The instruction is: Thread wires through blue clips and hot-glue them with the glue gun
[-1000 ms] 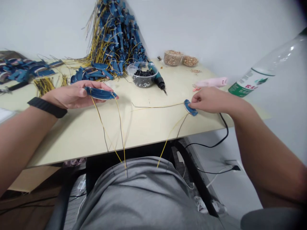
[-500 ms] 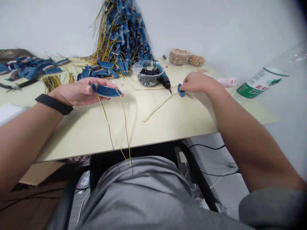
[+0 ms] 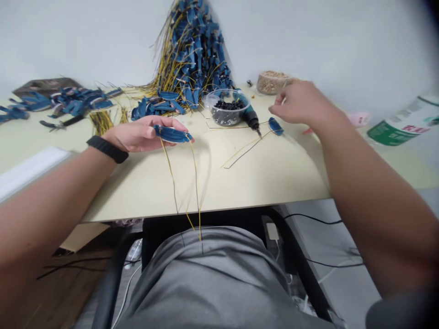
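Observation:
My left hand [image 3: 140,134] holds a small blue curved piece [image 3: 173,134] between thumb and fingers. Pairs of yellow and black wires [image 3: 196,178] hang from both its ends, down past the table edge. A second blue piece [image 3: 276,126] lies on the table at the right, its thin wires stretching leftward. Just above it, and apart from it, is my right hand [image 3: 300,104], fingers loosely curled and tips apart, with nothing visible in them. It partly covers the tubs of nut-like bits behind.
A clear tub [image 3: 227,114] of small black parts stands beside a power screwdriver [image 3: 252,119]. Behind rises a tall heap of blue pieces [image 3: 197,50]. Pliers [image 3: 61,123] and more blue pieces lie left. A plastic bottle [image 3: 394,130] stands right; a tub of tan bits [image 3: 270,83] sits behind.
My right hand has let go of the second blue piece and lifted up and away to the right. My left hand still holds its piece. The whole view has shifted.

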`<state>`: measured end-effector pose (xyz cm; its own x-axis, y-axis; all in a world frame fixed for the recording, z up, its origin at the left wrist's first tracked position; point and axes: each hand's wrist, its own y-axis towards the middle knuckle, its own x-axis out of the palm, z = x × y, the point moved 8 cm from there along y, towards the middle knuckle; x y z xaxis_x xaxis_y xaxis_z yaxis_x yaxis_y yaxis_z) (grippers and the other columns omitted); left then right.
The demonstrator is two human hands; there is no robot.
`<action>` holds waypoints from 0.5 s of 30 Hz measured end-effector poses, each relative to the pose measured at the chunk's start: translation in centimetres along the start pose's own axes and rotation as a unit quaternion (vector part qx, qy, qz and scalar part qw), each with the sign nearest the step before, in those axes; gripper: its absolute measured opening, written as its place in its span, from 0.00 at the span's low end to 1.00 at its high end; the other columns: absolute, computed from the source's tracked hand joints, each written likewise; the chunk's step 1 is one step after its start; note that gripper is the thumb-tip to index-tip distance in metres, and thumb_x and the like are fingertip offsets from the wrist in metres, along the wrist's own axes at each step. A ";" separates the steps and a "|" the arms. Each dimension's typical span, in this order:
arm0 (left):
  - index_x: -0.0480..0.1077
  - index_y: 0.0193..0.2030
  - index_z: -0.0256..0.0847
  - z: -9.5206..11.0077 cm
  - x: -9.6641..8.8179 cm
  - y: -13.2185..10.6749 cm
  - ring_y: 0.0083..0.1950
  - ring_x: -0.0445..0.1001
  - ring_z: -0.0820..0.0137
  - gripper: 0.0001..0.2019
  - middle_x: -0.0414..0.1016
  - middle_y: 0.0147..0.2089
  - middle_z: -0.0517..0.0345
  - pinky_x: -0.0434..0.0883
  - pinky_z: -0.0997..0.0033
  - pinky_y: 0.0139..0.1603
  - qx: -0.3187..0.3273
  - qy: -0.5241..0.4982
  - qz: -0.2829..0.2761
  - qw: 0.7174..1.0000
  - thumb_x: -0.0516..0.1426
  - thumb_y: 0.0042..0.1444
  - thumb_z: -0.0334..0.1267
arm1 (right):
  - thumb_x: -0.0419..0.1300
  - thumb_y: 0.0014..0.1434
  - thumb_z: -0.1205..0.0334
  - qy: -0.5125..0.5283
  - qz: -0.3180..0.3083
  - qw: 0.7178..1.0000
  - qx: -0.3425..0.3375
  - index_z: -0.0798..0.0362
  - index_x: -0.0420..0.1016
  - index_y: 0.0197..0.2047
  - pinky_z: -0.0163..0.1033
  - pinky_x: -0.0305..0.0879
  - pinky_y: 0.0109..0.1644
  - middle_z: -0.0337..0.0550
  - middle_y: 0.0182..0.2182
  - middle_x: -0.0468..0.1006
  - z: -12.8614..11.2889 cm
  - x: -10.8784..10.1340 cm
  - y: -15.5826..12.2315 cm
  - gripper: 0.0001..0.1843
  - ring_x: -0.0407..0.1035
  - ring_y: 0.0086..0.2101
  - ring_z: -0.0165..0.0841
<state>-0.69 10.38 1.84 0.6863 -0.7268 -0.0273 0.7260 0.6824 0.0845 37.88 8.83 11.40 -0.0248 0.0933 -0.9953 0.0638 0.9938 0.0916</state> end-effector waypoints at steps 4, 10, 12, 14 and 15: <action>0.93 0.64 0.36 -0.2 0.1 0.4 0.59 0.97 0.58 0.43 0.99 0.64 0.40 0.85 0.66 0.63 -0.010 -0.002 0.001 1.000 0.90 0.53 0.66 | 0.73 0.83 0.65 0.121 0.019 0.987 -0.107 0.53 0.93 0.53 0.47 0.69 0.52 0.55 0.48 0.92 -6.0 -2.2 -2.1 0.05 0.76 0.42 0.38; 0.93 0.61 0.37 -0.8 0.1 1.1 0.64 0.98 0.49 0.45 0.98 0.62 0.35 0.85 0.54 0.75 -0.001 -0.007 -0.033 0.999 0.91 0.49 0.70 | 0.72 0.79 0.69 0.205 -0.045 0.942 -0.263 0.48 0.95 0.47 0.47 0.58 0.41 0.32 0.26 0.74 -14.3 -3.2 -5.3 0.09 0.62 0.29 0.32; 0.94 0.61 0.39 -1.0 -0.1 1.2 0.66 0.97 0.44 0.48 0.98 0.60 0.36 0.83 0.46 0.81 0.007 -0.007 -0.040 0.999 0.91 0.46 0.73 | 0.72 0.78 0.68 0.212 -0.054 0.923 -0.317 0.48 0.97 0.49 0.47 0.57 0.41 0.31 0.26 0.72 -16.4 -3.0 -5.9 0.09 0.61 0.29 0.31; 0.94 0.62 0.39 -1.2 -0.4 1.2 0.66 0.97 0.42 0.49 0.98 0.60 0.38 0.78 0.39 0.87 0.007 -0.001 -0.043 0.999 0.91 0.44 0.74 | 0.74 0.76 0.64 0.216 -0.058 0.906 -0.359 0.46 0.98 0.50 0.47 0.58 0.42 0.31 0.26 0.72 -18.1 -2.8 -6.4 0.07 0.63 0.30 0.33; 0.93 0.62 0.39 -1.4 -0.6 1.2 0.65 0.97 0.42 0.50 0.98 0.60 0.38 0.77 0.36 0.89 0.002 0.004 -0.044 0.999 0.92 0.44 0.74 | 0.75 0.75 0.62 0.217 -0.060 0.899 -0.375 0.45 0.98 0.50 0.48 0.59 0.42 0.32 0.25 0.73 -18.7 -2.6 -6.6 0.06 0.65 0.31 0.35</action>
<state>-0.14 11.72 0.59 0.6207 -0.7829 -0.0422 0.7830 0.6162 0.0849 18.84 3.21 13.98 -0.3844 -0.1631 -0.9087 -0.6519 0.7449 0.1421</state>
